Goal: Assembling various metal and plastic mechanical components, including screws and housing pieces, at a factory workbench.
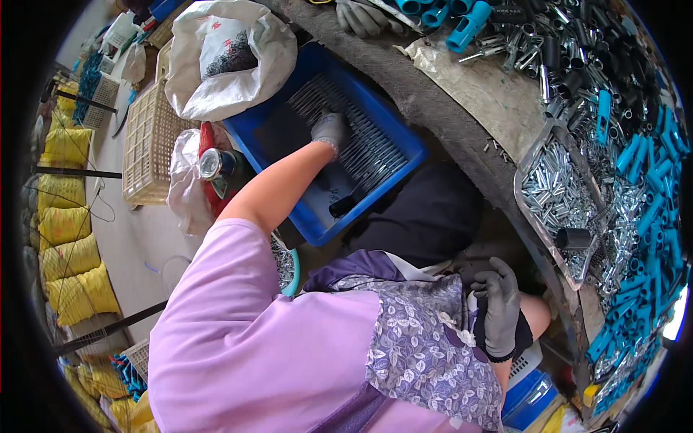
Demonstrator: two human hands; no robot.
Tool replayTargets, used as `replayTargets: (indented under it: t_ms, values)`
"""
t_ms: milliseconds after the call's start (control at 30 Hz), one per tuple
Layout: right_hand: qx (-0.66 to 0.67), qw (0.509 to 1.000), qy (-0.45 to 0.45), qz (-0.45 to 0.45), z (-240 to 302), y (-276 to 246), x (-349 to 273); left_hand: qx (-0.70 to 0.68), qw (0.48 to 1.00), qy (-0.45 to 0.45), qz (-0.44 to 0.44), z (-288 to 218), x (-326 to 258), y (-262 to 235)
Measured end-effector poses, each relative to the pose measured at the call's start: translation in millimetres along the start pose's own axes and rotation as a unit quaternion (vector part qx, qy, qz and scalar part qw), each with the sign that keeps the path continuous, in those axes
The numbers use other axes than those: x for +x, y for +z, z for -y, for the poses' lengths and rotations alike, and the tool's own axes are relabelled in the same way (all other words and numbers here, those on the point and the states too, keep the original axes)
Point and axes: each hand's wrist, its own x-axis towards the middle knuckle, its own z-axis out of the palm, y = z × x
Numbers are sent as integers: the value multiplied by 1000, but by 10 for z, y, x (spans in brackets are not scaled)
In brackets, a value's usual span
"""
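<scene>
Under the left hand (331, 130): thin metal rods (372, 144) in blue bin (404, 155), grip closing on them; right hand (498, 307) on lap, loosely curled, empty.

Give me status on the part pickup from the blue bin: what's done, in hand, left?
Done: metal tray on the workbench already heaped with small silver sleeves. In hand: left hand, gloved, reaches into the blue bin onto the thin metal rods; grip unclear. Right hand rests on the lap, holding nothing. Left: rods still line the bin.

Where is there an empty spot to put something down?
The bare brown strip of workbench, between the blue bin and the tray of metal sleeves. Right of the tray it is crowded with teal handles.
</scene>
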Motion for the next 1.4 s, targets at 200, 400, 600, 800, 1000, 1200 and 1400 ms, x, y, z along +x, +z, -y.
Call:
replayTargets:
  t_ms: [200,400,600,800,1000,1200,1400]
  values:
    - [2,1000,0,3,-58,-3,-12,8,998,-23,-52,44,23,13]
    - [-17,998,-61,30,-48,-69,8,-183,977,107,28,-339,-918,-878]
    - [-243,932,-262,58,413,345,314,-204,920,278,186,-1042,-2324,-1439]
    - [-185,956,-214,79,255,222,119,-188,886,390,167,-1659,-2805,-1296]
    - [-27,987,-97,-122,-140,-534,-630,-208,779,514,294,-1996,-2924,-946]
    - [-29,937,-70,-341,-308,-972,-1122,-379,739,258,494,-1990,-2996,-748]
    - [-8,969,-58,-239,-320,-797,-907,-385,700,218,560,-2139,-3076,-686]
